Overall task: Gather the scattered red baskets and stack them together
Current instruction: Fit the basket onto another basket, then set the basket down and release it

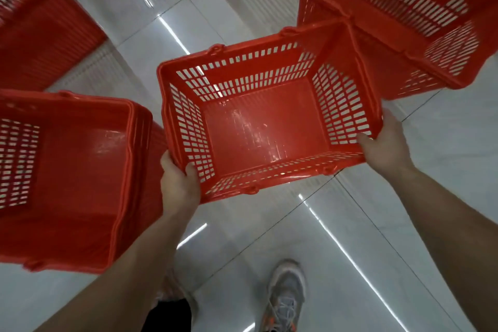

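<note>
L stack (67, 183), R basket (404, 8): edge-cropped.

I hold one basket (265, 118) at the centre, above the floor (336, 224), mouth up. My left hand (179, 183) is at its near-left corner, thumb inside the wall; my right hand (385, 140) is at its near-right corner. Left of it, just beside my left hand, sits a stack (67, 178) of nested baskets, rims one inside the other. Behind and to the right lies another basket (398, 16), tilted, its near edge behind the held basket's far-right corner. At far left is a further basket (35, 27), well apart from the held one. Below the held basket, near me, my right shoe (285, 294) stands on the floor.
</note>
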A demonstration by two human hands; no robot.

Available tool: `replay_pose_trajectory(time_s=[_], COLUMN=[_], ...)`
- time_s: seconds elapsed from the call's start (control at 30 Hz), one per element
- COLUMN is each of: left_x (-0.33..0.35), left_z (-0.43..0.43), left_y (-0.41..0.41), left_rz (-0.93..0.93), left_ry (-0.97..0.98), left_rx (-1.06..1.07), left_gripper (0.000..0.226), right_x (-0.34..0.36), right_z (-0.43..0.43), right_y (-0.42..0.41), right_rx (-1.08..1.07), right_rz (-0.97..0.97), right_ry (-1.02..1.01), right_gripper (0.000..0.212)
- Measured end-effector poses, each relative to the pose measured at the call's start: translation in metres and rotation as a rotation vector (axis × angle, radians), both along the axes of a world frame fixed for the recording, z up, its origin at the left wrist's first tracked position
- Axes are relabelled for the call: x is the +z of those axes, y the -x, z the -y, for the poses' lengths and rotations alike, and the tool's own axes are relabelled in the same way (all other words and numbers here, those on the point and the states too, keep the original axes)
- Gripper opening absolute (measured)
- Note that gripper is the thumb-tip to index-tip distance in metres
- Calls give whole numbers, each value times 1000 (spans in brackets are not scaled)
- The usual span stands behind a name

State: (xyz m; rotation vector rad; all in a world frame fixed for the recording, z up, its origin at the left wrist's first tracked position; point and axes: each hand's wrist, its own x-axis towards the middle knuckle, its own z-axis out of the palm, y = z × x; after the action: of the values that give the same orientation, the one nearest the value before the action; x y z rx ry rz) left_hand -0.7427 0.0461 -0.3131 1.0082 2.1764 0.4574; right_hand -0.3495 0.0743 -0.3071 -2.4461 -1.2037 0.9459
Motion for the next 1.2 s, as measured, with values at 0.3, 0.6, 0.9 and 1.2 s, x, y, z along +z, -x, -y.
replay_pose_trajectory(time_s=[0.3,0.6,0.9,1.2], left_x=[81,267,387,379], left_z=[5,5,-7,36], left_y=[12,61,201,378], left_rz=[-22,53,-121,-258], left_ry=[-105,-196,-187,-55], left_rx=[-57,-143,-7,183], left_gripper=[44,39,41,39], right_x=[67,262,385,335], right_z=[52,93,49,46], right_y=[30,82,225,408], right_rx=[-234,-431,-383,-163], right_rz=[163,149,65,-138], right_ry=[-37,-50,-103,-20], right_gripper=[42,42,42,51])
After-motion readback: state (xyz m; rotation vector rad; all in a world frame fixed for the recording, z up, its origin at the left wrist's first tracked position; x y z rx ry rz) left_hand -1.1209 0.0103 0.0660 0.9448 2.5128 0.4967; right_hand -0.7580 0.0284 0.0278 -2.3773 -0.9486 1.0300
